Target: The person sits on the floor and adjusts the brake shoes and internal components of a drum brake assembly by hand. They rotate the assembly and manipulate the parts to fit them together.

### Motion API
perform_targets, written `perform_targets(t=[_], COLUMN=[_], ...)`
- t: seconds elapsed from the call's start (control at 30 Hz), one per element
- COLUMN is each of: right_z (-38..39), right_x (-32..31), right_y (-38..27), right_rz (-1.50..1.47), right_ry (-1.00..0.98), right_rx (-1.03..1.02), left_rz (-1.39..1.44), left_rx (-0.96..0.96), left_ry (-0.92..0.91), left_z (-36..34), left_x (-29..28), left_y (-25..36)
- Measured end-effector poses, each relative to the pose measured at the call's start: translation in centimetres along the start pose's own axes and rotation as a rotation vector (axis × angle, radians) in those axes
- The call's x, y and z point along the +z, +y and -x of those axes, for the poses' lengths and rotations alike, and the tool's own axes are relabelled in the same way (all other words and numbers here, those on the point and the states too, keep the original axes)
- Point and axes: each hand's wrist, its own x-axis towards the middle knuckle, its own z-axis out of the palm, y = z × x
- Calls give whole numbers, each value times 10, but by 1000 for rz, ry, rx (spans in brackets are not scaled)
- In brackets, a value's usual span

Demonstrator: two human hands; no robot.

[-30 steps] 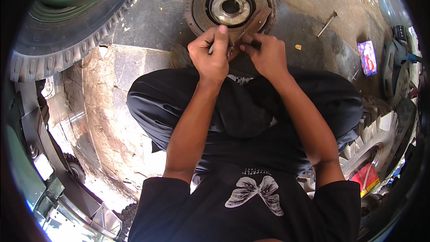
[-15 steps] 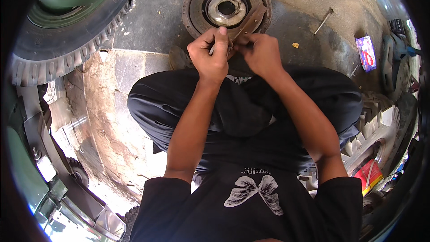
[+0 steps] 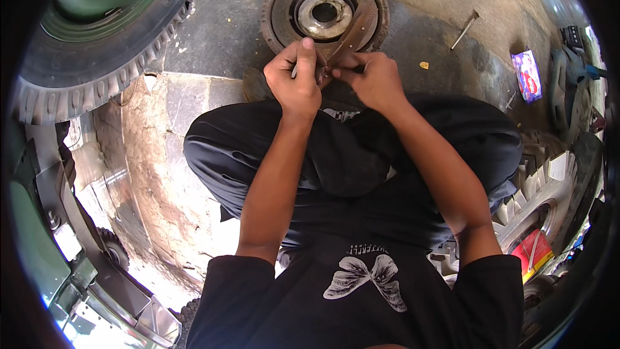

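A curved brown strip (image 3: 353,33) with small pale dots along it reaches from my hands across the edge of a round, rusty metal disc (image 3: 281,11), which has a bright ring round its central hole. My right hand (image 3: 373,81) is closed, its thumb and fingers pinching the strip close to its near end. Beside it, my left hand (image 3: 295,81) is curled with the thumb up. A thin metal rod (image 3: 294,72) pokes out of the left fist; the rest of it is hidden by the fingers. Both hands meet at the strip's end, just in front of the disc.
At the upper left lies a big tyre (image 3: 97,84) on a green rim. A bolt-like metal rod (image 3: 465,30) and a purple packet (image 3: 528,77) lie on the floor to the right. Another tyre (image 3: 539,190) and a red and yellow container (image 3: 531,253) are at the lower right.
Both hands have shifted slightly left and nearer to me, bringing the brown strip's near end along. The fingers remain closed, and the disc has barely moved.
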Motion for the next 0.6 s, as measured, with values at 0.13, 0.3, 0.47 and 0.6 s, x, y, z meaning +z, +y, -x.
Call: perform_targets(t=[0.13,0.3,0.47,0.6], right_z=[1,-7,-7,-7], right_x=[3,-1,-8,2], right_y=[0,9,1,8], right_rz=[31,61,113,52], right_ry=[5,10,-21,0], right_rx=[-1,-37,-29,-197], left_rz=[-94,-64,-1,46], left_rx=[78,90,25,22], left_ry=[-11,-9,23,20], left_z=[0,0,-1,-3], left_x=[-3,-1,-2,-3], left_y=[-7,-7,-1,-1])
